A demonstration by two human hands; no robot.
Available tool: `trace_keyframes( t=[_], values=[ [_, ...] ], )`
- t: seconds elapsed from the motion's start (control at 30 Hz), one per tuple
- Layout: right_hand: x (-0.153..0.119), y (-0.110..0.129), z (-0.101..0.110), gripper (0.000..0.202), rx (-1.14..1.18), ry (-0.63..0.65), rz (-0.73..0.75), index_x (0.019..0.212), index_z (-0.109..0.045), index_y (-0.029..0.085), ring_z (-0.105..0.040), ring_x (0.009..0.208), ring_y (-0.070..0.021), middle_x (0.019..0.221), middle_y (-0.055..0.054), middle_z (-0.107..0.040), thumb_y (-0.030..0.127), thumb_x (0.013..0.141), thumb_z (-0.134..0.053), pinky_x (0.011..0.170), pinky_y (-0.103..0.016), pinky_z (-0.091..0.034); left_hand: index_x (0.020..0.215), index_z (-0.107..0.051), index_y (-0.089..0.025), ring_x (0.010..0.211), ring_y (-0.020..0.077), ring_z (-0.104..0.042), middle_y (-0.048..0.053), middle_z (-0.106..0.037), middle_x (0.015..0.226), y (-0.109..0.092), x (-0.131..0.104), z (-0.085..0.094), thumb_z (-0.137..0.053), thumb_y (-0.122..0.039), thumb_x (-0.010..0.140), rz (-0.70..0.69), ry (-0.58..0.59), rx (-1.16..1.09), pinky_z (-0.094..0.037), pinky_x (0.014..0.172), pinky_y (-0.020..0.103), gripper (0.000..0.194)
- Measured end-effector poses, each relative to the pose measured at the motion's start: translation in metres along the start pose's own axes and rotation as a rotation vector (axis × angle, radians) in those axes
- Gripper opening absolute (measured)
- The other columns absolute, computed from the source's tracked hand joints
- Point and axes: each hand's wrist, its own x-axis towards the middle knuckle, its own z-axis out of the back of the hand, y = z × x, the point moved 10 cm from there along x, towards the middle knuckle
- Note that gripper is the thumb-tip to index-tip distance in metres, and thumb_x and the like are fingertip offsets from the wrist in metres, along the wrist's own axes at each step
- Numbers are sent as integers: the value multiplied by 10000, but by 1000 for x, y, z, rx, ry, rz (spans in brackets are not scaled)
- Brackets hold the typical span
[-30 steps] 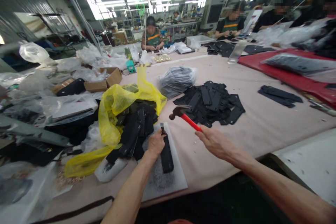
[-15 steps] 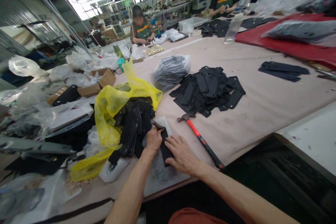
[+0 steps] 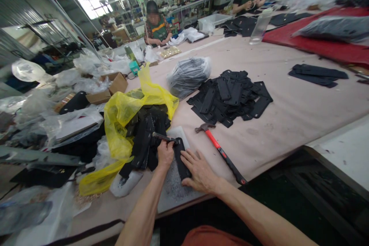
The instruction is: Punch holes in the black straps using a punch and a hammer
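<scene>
My left hand (image 3: 165,153) is closed around a slim metal tool (image 3: 161,136), which looks like a hand punch. The tool lies nearly level, its right end at the top of a black strip (image 3: 181,157). My right hand (image 3: 200,171) rests with fingers extended along the strip's right side, steadying it. Under the strip is a worn pale board (image 3: 173,196) at the table edge. Just left, a yellow plastic bag (image 3: 118,123) stands open around many black strips (image 3: 147,134). A claw hammer (image 3: 217,146) with a red and black handle lies to the right.
Beyond the hammer is a heap of black pieces (image 3: 230,96), beside a clear bag of dark pieces (image 3: 188,75). More strips (image 3: 318,73) lie at the right. A bottle (image 3: 261,27) stands farther back. Plastic bags and a cardboard box (image 3: 115,86) crowd the left. Two people sit across the table.
The metal tool has tipped over to the left, with my left hand shifting slightly left and its end showing at the strip's top. My right hand stays on the strip.
</scene>
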Motion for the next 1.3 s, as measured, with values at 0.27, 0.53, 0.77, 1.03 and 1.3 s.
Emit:
trace_keyframes(
  t=[0.27, 0.53, 0.77, 1.03, 1.3],
  values=[
    [0, -6, -6, 848, -1, 59, 25, 1523, -274, 174, -152, 1467, -333, 1587, -144, -242, 516, 828, -621, 1152, -614, -118, 946, -694, -187, 963, 212, -677, 70, -735, 973, 4, -27, 16, -501, -303, 893, -29, -73, 8, -520, 911, 332, 231],
    [25, -19, 3, 739, -65, -5, 28, 1505, -304, 165, -173, 1466, -307, 1583, -150, -249, 466, 887, -574, 1152, -625, -79, 948, -694, -192, 974, 213, -674, 70, -734, 983, 7, -34, 21, -497, -312, 905, -50, -121, -3, -513, 917, 332, 234],
    [80, -47, 20, 680, -48, -54, 50, 1493, -311, 135, -196, 1465, -275, 1579, -175, -246, 391, 916, -565, 1166, -552, -150, 928, -697, -187, 945, 211, -681, 68, -737, 950, 4, -33, 18, -518, -258, 883, -89, -96, -11, -524, 901, 329, 198],
    [50, -60, 15, 403, 39, -278, -83, 1293, -561, 205, -396, 1355, -277, 1459, -130, -461, 245, 892, -567, 1110, -544, -271, 922, -701, -175, 918, 212, -687, 63, -737, 925, 5, -30, 16, -549, -252, 877, -121, -101, -100, -534, 879, 339, 176],
    [48, -64, 17, 349, 130, -483, -132, 1192, -630, 224, -465, 1288, -273, 1394, -99, -540, 227, 844, -612, 1091, -520, -299, 933, -698, -193, 953, 199, -680, 53, -737, 967, -7, -19, 3, -533, -238, 880, -148, -22, -96, -534, 900, 333, 179]
  ],
)
